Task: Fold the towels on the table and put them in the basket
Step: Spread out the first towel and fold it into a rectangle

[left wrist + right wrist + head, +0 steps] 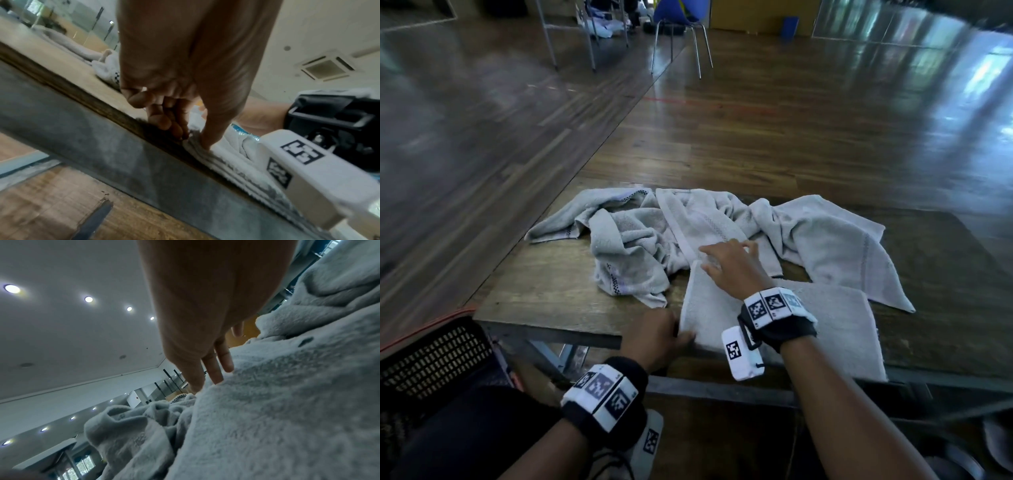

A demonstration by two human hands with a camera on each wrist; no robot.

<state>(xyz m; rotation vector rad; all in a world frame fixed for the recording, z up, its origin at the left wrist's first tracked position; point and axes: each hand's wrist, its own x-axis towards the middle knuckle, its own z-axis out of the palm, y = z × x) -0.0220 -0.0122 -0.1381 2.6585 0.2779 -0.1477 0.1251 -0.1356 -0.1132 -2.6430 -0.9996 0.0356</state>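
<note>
Hidden: basket [431, 353] cut off at left edge.
Towel [808, 322]: pale grey, folded flat.
Left hand [650, 339]: pinching its near corner.
Right hand [732, 263]: fingers flat, pressing it.

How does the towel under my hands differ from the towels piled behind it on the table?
The near towel lies flat and smooth, folded, at the table's front edge; the piled towels are crumpled and farther back. The left hand pinches the near towel's corner and the right hand presses it. All are pale grey terry.
</note>
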